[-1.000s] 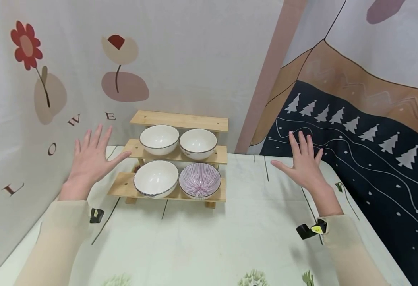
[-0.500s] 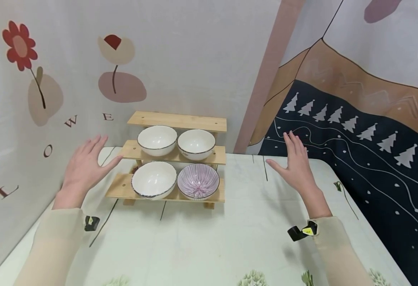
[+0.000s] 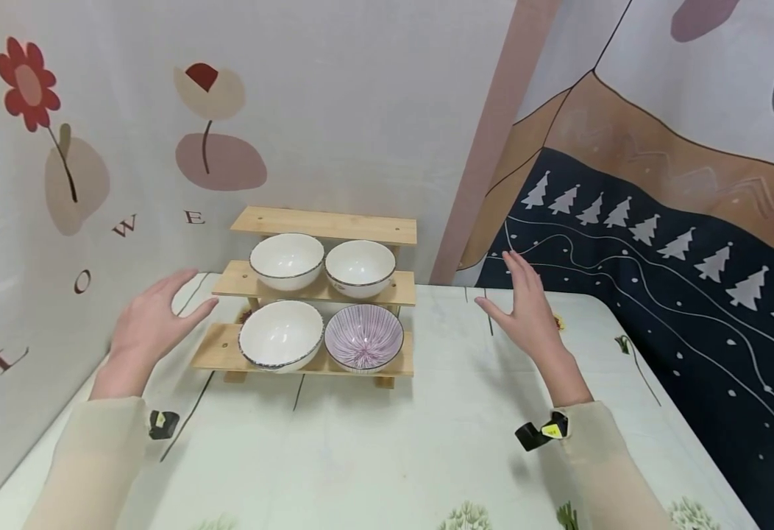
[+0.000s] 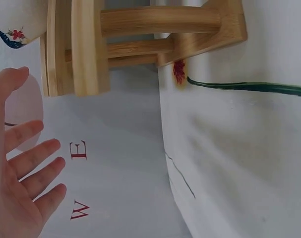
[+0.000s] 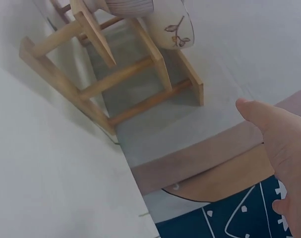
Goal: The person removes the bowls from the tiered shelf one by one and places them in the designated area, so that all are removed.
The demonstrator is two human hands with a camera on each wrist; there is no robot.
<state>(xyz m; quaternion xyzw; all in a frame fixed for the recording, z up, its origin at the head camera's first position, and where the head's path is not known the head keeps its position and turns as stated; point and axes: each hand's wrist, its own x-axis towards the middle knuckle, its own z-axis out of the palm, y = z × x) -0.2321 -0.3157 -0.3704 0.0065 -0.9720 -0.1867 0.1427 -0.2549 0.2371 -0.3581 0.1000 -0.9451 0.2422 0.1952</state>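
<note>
A tiered wooden rack [image 3: 321,223] stands at the back of the table. On its middle board sit two white bowls with dark rims, the left one [image 3: 287,259] and the right one [image 3: 360,266]. The lowest board bears a white bowl [image 3: 281,333] with a patterned rim and a purple-striped bowl [image 3: 364,336]. My left hand [image 3: 151,324] hovers left of the rack, thumb apart from the fingers, holding nothing. To the right of the rack, my right hand [image 3: 526,316] is raised with straight fingers, also holding nothing. The right wrist view shows a bowl [image 5: 170,25] with a printed twig.
A white cloth with printed plants covers the table [image 3: 360,456]. Behind it hangs a pale printed curtain [image 3: 360,110], and a dark cloth with white trees [image 3: 658,294] hangs on the right. The rack's top board holds no bowl.
Both hands have lowered slightly and their spread fingers have drawn together. The right hand has moved left, toward the rack. The head view has shifted a little; the bowls stay in place.
</note>
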